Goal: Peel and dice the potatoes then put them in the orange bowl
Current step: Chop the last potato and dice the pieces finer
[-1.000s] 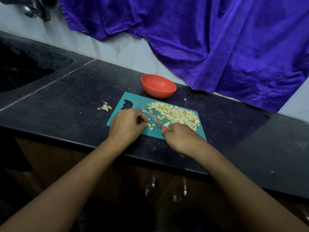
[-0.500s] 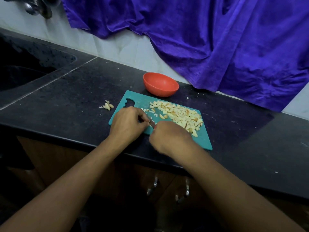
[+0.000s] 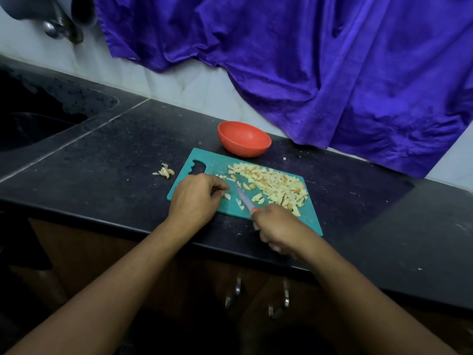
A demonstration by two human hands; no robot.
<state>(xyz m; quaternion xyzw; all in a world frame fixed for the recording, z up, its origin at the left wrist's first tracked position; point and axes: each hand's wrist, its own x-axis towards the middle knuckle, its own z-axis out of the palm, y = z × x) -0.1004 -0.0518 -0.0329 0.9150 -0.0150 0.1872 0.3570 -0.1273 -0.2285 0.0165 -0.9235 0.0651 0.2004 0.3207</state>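
A teal cutting board (image 3: 212, 163) lies on the black counter with a heap of diced potato (image 3: 275, 183) on its right half. The orange bowl (image 3: 244, 138) stands just behind the board and looks empty. My right hand (image 3: 277, 228) grips a small knife (image 3: 243, 197) with a red handle, its blade pointing up-left over the board. My left hand (image 3: 195, 198) rests on the board's left part with fingers curled, pinching a small potato piece at its fingertips. A few loose bits lie between the hands.
A small pile of potato peel (image 3: 165, 171) lies on the counter left of the board. A dark sink (image 3: 30, 124) is at far left under a tap (image 3: 60, 26). Purple cloth (image 3: 320, 60) hangs on the wall behind. Cabinet handles (image 3: 236, 293) show below the counter edge.
My right hand has drawn back to the right and toward the counter edge, exposing the knife blade again. My left hand stays at the same spot on the board.
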